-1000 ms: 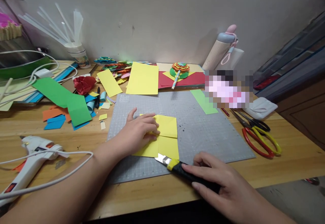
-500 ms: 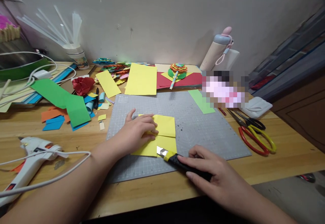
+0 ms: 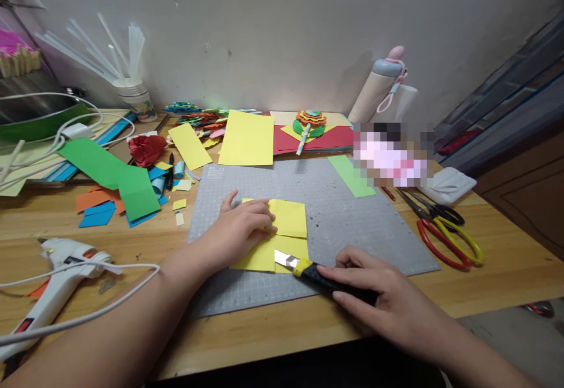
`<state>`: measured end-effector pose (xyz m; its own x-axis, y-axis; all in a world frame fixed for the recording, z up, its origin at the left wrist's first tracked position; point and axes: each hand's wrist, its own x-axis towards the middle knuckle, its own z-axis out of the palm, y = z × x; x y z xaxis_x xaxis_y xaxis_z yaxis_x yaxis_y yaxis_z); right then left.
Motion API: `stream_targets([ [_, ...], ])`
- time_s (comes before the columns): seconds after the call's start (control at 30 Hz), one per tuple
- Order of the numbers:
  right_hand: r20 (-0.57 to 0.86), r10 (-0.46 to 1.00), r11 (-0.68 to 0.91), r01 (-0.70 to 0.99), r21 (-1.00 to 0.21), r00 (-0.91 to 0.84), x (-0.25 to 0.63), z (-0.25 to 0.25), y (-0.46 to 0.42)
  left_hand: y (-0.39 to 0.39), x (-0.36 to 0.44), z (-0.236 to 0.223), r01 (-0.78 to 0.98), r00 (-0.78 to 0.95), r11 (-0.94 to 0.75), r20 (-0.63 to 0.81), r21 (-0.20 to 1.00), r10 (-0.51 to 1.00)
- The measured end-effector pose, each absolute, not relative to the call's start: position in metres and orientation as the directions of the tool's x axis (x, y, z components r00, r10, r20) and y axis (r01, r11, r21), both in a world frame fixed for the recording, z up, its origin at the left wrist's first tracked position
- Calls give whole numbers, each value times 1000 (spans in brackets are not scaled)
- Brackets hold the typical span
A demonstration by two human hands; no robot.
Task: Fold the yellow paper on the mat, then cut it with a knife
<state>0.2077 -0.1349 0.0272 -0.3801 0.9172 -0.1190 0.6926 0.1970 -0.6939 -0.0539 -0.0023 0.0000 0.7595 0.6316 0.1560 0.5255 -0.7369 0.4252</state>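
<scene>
Yellow paper (image 3: 288, 221) lies on the grey cutting mat (image 3: 348, 229), with cut or fold lines running across it. My left hand (image 3: 242, 232) rests on the paper's left part, fingers stretched out flat and thumb apart, covering some of it. A black and yellow utility knife (image 3: 335, 282) is gripped in my right hand (image 3: 383, 294). Its bare blade points left over the lower part of the paper, close to a vertical line in it. Whether the blade tip touches the paper I cannot tell.
A glue gun (image 3: 57, 294) with a looping cord lies at left, below green paper (image 3: 136, 191) and scraps. Scissors (image 3: 445, 247) lie right of the mat. Behind stand a paper flower (image 3: 308, 121), a yellow sheet (image 3: 247, 138), a bottle (image 3: 374, 88) and cups with clear sticks (image 3: 136, 97).
My right hand has drawn the knife slightly right, and more of the blade shows. My left hand stays on the paper. The whole view has shifted a little.
</scene>
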Motion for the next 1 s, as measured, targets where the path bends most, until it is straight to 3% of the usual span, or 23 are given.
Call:
stream_targets([
  [1.0, -68, 906, 266, 688, -675, -417, 224, 29, -120, -3, -54, 3, 523, 770, -771, 186, 364, 610],
])
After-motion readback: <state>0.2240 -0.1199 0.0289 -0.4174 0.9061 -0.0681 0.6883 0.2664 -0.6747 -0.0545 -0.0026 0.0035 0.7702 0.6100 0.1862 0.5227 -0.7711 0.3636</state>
